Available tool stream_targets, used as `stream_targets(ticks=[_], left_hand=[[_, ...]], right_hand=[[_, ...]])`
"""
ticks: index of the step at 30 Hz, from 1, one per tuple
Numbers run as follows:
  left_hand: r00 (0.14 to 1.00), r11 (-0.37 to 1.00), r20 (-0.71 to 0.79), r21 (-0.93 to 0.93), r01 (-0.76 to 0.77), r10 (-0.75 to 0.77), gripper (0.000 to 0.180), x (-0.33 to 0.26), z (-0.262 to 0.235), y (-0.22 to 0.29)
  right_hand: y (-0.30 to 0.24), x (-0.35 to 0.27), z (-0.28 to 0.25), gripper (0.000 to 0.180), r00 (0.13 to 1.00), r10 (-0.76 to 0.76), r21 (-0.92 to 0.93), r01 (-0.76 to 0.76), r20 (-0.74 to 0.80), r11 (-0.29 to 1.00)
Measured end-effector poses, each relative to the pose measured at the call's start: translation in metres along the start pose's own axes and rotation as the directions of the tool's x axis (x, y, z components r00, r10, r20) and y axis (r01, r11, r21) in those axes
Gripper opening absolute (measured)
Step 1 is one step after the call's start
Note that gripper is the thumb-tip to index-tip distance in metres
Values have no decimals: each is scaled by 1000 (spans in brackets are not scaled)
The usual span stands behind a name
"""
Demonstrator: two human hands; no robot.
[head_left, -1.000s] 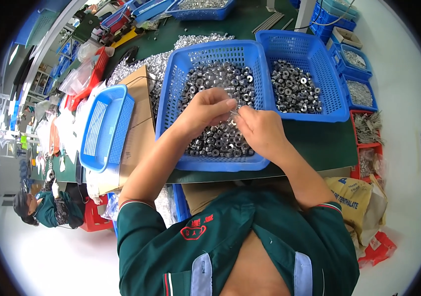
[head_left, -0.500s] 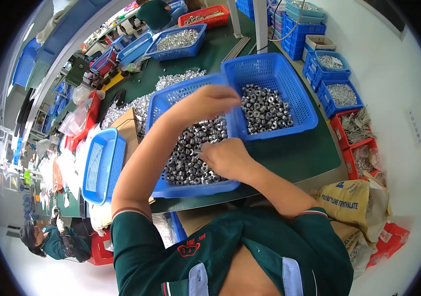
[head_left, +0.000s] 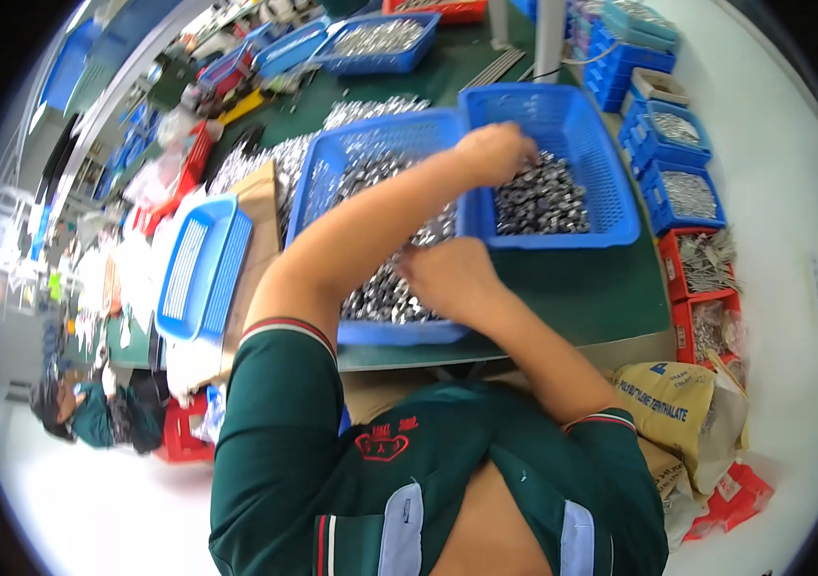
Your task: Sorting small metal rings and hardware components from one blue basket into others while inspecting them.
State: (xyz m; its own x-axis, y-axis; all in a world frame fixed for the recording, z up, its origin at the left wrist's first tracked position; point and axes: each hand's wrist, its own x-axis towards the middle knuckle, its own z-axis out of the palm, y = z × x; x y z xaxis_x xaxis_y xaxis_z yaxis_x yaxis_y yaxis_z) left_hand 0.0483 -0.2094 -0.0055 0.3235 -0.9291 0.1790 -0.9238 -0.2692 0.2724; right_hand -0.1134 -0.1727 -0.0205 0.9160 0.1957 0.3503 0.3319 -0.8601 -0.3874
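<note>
My left hand (head_left: 497, 154) reaches across over the right blue basket (head_left: 610, 154), fingers bent down toward the small ring-shaped metal parts (head_left: 545, 202) inside. Its fingers look drawn together, but blur hides what is between them. My right hand (head_left: 452, 276) is over the front of the left blue basket (head_left: 399, 333), its curled fingertips close to the pile of similar metal parts (head_left: 380, 300). Anything it pinches cannot be made out. My left forearm passes above the left basket and covers part of its pile.
Loose shiny parts (head_left: 279, 163) lie on the green table (head_left: 581, 298) behind the left basket. A light-blue basket (head_left: 200, 269) stands at the left. Stacked blue crates (head_left: 653, 187) and red bins (head_left: 677, 259) line the right wall. A co-worker (head_left: 92, 413) sits far left.
My left hand has moved right and down, from between the baskets to over the right basket. My right hand stays at the left basket's pile. The whole view has shifted a little.
</note>
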Motion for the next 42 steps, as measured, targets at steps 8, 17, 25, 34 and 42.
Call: stream_targets(ticks=[8,17,25,34,42], left_hand=[[962,949,-146,-251,189,-231,16,-129,-82,1],[962,965,103,-50,259,-253,19,-190,-33,-20],[954,940,45,191,283,-297,24,-195,-24,-35],[982,973,-45,133,190,-186,18,-193,-16,-43],[974,954,-8,203,221,-224,30,-200,-27,-35]], right_hand=[[6,-5,-8,17,907,307,709,-12,-290,705],[2,-7,-12,17,925,300,688,-61,-234,723],[-2,-6,-12,15,934,260,620,-56,-244,782],[-2,-7,-12,15,933,264,629,-55,-244,775],[-2,-7,-12,18,938,270,630,-76,-218,773]])
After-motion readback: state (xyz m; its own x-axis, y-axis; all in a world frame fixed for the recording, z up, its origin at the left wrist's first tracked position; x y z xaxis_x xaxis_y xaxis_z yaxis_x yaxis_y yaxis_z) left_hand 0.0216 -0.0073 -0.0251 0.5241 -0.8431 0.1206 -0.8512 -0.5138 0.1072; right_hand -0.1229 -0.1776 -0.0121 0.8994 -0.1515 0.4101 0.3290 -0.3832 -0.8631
